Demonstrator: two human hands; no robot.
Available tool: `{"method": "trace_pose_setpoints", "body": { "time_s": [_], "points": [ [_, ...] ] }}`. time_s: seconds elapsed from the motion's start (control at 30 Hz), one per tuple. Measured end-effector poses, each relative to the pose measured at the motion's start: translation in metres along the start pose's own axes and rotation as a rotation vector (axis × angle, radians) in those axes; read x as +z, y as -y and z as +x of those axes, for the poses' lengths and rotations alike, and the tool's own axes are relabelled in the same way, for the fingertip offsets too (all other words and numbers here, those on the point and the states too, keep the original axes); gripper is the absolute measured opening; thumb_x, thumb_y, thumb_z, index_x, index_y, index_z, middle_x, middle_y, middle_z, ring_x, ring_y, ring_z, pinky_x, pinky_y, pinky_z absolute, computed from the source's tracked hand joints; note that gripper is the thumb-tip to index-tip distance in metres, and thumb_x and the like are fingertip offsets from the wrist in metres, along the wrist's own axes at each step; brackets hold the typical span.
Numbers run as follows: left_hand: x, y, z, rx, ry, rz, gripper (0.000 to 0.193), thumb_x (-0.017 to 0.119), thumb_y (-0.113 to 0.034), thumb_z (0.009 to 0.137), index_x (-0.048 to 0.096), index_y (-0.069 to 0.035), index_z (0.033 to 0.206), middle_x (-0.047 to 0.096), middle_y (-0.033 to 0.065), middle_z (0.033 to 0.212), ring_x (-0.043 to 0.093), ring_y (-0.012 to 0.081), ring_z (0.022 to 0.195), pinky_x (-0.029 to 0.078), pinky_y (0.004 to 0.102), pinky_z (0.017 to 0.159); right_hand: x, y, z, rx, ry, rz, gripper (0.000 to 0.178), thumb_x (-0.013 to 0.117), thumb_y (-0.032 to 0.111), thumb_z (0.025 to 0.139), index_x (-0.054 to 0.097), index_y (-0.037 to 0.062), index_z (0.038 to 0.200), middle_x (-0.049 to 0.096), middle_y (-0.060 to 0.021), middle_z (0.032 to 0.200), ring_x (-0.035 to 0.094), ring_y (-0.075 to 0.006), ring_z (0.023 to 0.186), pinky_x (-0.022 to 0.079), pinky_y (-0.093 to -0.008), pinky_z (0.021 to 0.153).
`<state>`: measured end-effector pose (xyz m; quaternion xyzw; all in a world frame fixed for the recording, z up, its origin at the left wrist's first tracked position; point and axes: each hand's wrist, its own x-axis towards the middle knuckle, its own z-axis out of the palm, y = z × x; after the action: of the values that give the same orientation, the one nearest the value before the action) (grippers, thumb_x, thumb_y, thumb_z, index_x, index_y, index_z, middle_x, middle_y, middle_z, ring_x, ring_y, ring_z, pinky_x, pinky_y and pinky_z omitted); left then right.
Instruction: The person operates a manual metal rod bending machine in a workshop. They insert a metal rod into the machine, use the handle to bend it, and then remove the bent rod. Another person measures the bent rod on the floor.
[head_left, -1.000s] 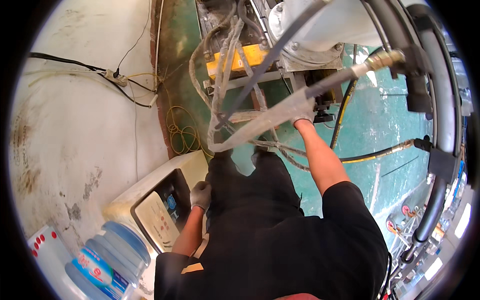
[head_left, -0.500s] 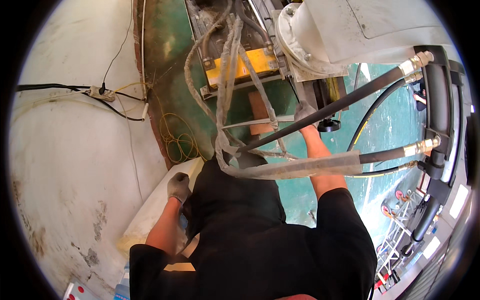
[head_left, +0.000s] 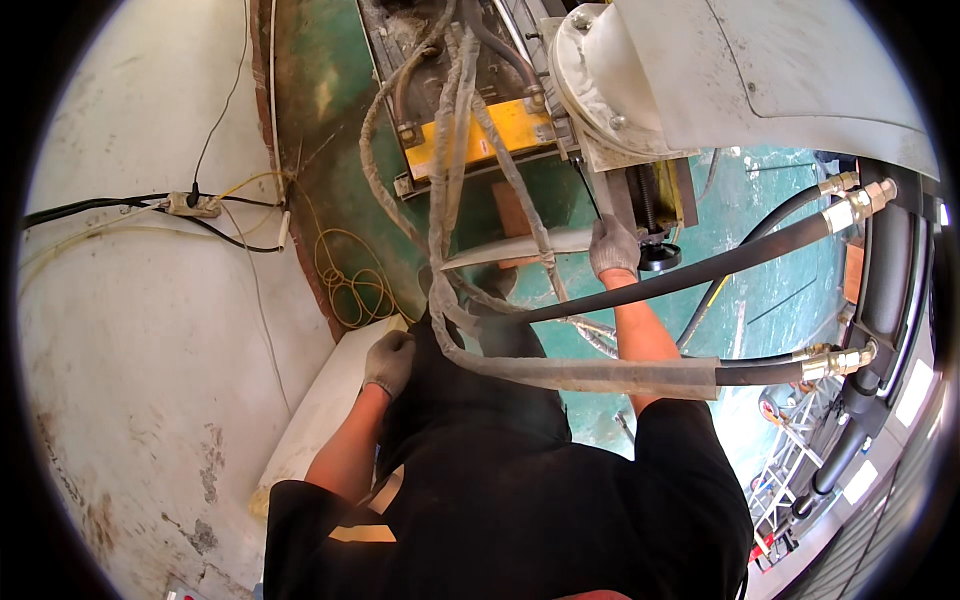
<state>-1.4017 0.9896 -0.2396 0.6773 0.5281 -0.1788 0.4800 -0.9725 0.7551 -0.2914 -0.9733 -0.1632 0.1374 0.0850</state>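
Observation:
My right hand, in a grey work glove, is closed round a thin dark rod. The rod's upper end reaches the machine beside a round white flange. What kind of tool the rod is, I cannot tell. Just right of this hand are a black round knob and a threaded screw. A thick black hose crosses over my right forearm. My left hand, gloved too, makes a loose fist by my left thigh, with nothing showing out of it.
Plastic-wrapped hoses hang before me, below a yellow block. A pale padded block lies along the white wall at left. A yellow cable is coiled on the green floor. Black cylinders stand at right.
My left hand has moved up and forward along my thigh, still in a fist. The black hoses at right appear lower, and my right hand shows more fully above them, beside the rod.

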Motion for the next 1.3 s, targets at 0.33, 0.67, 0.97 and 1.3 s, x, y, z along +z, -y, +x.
{"method": "trace_pose_setpoints", "body": {
  "time_s": [0.33, 0.67, 0.97, 1.3],
  "points": [
    [-0.013, 0.017, 0.004, -0.061, -0.028, 0.048, 0.027, 0.066, -0.023, 0.097, 0.081, -0.004, 0.11, 0.082, 0.0188, 0.105, 0.079, 0.0333, 0.104, 0.058, 0.0415, 0.094, 0.032, -0.015, -0.002, -0.019, -0.033, 0.024, 0.033, 0.059, 0.042, 0.108, 0.075, 0.0169, 0.123, 0.077, -0.0245, 0.102, 0.073, -0.0501, 0.099, 0.059, -0.0586, 0.087],
    [-0.012, 0.009, 0.005, -0.061, -0.038, -0.004, 0.027, 0.067, -0.022, 0.098, 0.08, -0.003, 0.111, 0.081, 0.0189, 0.104, 0.079, 0.0325, 0.103, 0.058, 0.0402, 0.094, -0.021, 0.015, 0.017, 0.009, 0.14, -0.113, 0.035, 0.061, 0.039, 0.106, 0.077, 0.0156, 0.126, 0.078, -0.0245, 0.11, 0.073, -0.0481, 0.108, 0.058, -0.0572, 0.095],
    [0.005, 0.005, 0.007, -0.055, -0.035, -0.033, 0.026, 0.066, -0.021, 0.1, 0.079, -0.002, 0.113, 0.081, 0.0173, 0.103, 0.079, 0.0271, 0.101, 0.058, 0.0375, 0.093, -0.065, 0.035, 0.056, 0.022, 0.224, 0.108, 0.038, 0.071, 0.026, 0.096, 0.078, 0.0112, 0.13, 0.078, -0.0221, 0.122, 0.073, -0.0415, 0.118, 0.057, -0.0468, 0.106],
    [0.012, -0.16, 0.086, 0.312, -0.036, -0.047, 0.027, 0.07, -0.02, 0.101, 0.077, -0.001, 0.119, 0.078, 0.0208, 0.112, 0.075, 0.0368, 0.108, 0.057, 0.0425, 0.096, -0.082, 0.069, 0.094, 0.047, 0.146, 0.343, 0.028, 0.07, 0.028, 0.09, 0.086, 0.01, 0.106, 0.081, -0.02, 0.109, 0.076, -0.038, 0.109, 0.058, -0.0443, 0.099]
  ]
}}
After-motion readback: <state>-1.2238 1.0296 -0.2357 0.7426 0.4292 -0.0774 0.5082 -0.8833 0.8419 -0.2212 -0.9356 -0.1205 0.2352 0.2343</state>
